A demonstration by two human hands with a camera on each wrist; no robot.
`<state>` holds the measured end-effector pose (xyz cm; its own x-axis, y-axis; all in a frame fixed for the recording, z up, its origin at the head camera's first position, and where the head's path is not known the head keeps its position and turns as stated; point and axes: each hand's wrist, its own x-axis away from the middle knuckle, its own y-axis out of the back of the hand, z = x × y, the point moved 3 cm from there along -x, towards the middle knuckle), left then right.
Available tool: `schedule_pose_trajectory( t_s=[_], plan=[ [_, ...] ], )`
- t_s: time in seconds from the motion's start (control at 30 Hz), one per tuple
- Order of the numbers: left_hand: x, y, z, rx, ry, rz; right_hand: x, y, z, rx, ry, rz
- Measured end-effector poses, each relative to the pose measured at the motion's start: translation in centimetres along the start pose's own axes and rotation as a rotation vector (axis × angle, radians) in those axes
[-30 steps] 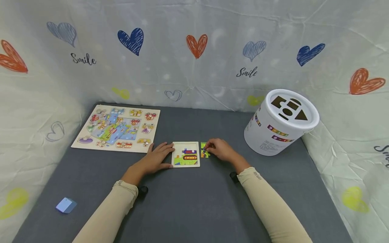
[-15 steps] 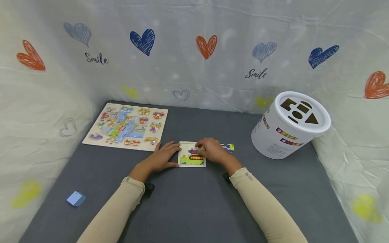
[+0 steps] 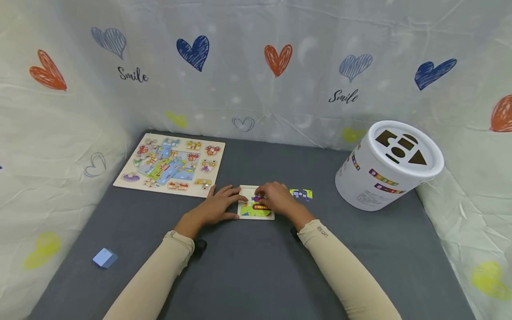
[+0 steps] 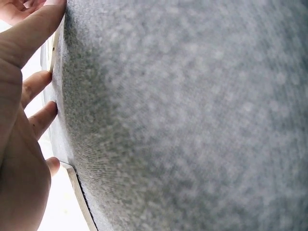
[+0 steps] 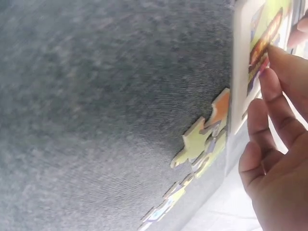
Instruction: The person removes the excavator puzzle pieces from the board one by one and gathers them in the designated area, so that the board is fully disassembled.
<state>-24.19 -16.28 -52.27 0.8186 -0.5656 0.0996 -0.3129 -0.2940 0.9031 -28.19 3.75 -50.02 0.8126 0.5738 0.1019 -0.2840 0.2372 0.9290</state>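
Note:
A small square puzzle tray (image 3: 245, 189) with a pale rim lies mid-table, partly filled with a green, red and purple picture. My left hand (image 3: 216, 207) rests at its left edge; the fingers are spread, and one reaches over the rim. Over the tray's right half, my right hand (image 3: 278, 199) pinches a puzzle piece (image 5: 263, 72) between thumb and index finger, low against the picture. Little of that piece shows, as the fingertips cover it. Loose puzzle pieces (image 3: 302, 194) lie just right of the tray, some hidden behind the right hand in the head view.
A larger vehicle puzzle board (image 3: 130, 184) lies at the back left, its corner near the left fingertips. A white bucket (image 3: 368, 186) with shape holes in its lid stands at the right. A blue block (image 3: 105, 258) sits at the front left.
My right hand has moved left from the loose pieces onto the tray. The left hand stays at the tray's edge, its index finger now over the rim. The head view has shifted slightly.

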Motion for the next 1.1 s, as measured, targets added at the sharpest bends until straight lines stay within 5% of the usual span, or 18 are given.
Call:
schedule_pose_trajectory(
  t_s=[0.5,1.1],
  plan=[
    [-0.19,0.15,-0.08,-0.020,-0.007,-0.010,-0.64,0.48,0.05,-0.074,-0.099,0.074],
    [-0.12,0.20,-0.12,-0.006,-0.001,-0.004,0.14,0.92,-0.12,-0.079,0.002,-0.092]
  ],
)
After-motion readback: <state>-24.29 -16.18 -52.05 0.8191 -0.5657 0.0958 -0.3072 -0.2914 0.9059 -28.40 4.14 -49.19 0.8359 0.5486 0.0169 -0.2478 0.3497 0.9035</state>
